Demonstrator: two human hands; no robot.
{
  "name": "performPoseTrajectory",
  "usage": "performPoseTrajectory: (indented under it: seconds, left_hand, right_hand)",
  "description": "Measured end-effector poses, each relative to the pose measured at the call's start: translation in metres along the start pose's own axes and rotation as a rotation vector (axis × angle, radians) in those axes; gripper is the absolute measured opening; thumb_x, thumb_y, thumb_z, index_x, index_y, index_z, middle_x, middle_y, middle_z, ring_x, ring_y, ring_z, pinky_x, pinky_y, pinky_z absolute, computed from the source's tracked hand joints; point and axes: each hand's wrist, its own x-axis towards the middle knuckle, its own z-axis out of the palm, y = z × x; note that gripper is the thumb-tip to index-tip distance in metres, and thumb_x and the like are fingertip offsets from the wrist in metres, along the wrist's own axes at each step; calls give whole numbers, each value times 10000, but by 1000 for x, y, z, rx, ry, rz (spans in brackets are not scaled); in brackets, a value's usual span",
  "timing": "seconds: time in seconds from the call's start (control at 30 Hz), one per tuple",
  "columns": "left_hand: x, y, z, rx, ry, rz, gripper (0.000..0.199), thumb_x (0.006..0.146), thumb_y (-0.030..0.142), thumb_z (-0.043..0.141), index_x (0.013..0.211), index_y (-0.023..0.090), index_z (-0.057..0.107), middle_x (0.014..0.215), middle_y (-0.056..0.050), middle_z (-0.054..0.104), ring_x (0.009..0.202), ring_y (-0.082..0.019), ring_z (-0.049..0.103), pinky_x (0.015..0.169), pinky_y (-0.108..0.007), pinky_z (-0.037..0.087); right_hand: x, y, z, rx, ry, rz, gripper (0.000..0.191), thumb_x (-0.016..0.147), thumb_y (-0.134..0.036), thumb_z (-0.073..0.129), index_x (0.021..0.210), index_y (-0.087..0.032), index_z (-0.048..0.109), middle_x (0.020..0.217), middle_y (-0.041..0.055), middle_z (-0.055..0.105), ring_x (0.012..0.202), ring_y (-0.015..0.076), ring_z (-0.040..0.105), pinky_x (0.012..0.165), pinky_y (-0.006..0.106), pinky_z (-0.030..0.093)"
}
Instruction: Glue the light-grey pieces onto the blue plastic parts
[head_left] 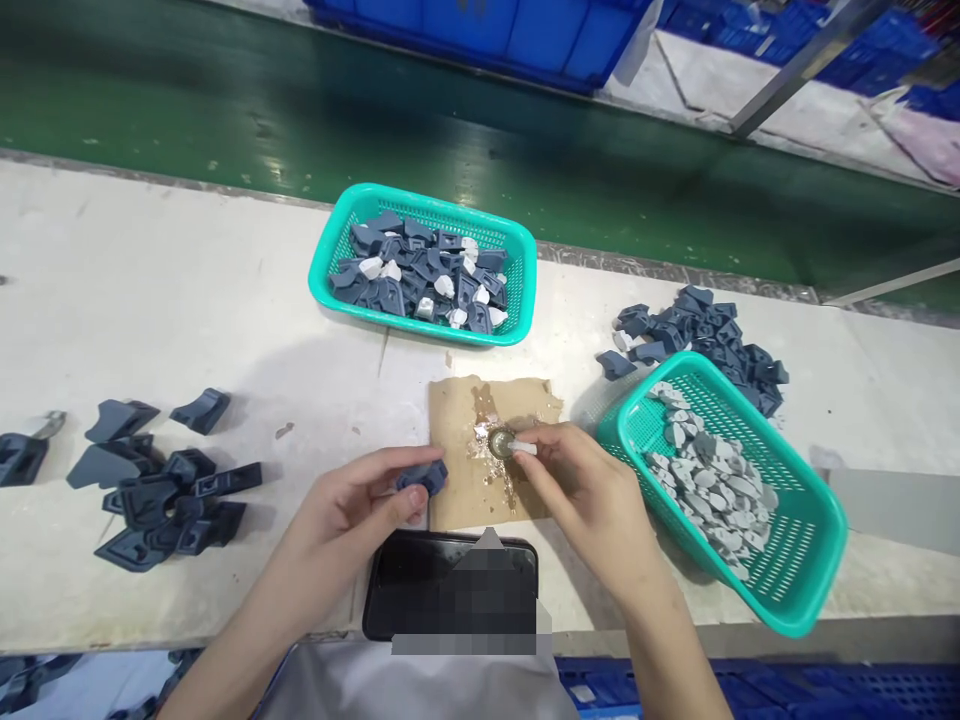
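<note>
Right hand (592, 485) pinched a grey insert (523, 448), dipping it in the glue dish (499, 441); left hand (360, 500) pinched a blue part (422, 477). Next move likely calls for seating insert into part.

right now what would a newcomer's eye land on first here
Two teal baskets stand out: the far basket holds dark blue and white parts, the tilted basket at right holds grey pieces. At the centre, the left hand pinches a dark blue part while the right hand dips a small white piece over a stained cardboard scrap.

Cardboard pad (457, 430) lies centre; phone (420, 585) before it; one basket (517, 250) behind, another basket (814, 560) right; loose parts (161, 490) left.
</note>
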Motion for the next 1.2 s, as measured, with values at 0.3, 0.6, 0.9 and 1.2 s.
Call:
performPoseTrajectory:
  seconds: [0.3,0.6,0.9,1.2]
  left_hand:
    - [3,-13,9,-84,10,-37,153,849,299,784,991,246,774,895,-19,744,862,-154,693,760,-200,563]
    - [2,-10,18,-225,19,17,234,837,249,809,1066,280,774,947,-5,754,892,-128,702,781,-176,550]
    - [3,-7,17,-464,-28,-140,235,756,354,891,952,244,823,961,-14,781,882,-113,679,748,-126,543]
    - [9,-5,20,-732,-207,-231,218,724,257,917,912,203,821,806,1,764,683,-95,735,617,-110,591]
  right_hand:
    - [3,0,2,-82,-52,-152,105,1018,-161,553,1074,-201,632,1066,81,714,1030,224,691,901,354,537]
    - [4,1,0,-4,-26,-134,118,998,-150,590,1065,-205,670,1060,64,725,1016,192,689,900,313,535]
    - [-4,5,1,478,208,105,152,883,-211,763,990,-316,786,901,-11,729,781,131,660,699,228,540]
    - [-11,-13,10,691,277,126,200,857,-208,797,995,-352,817,863,-5,735,782,141,668,674,229,552]
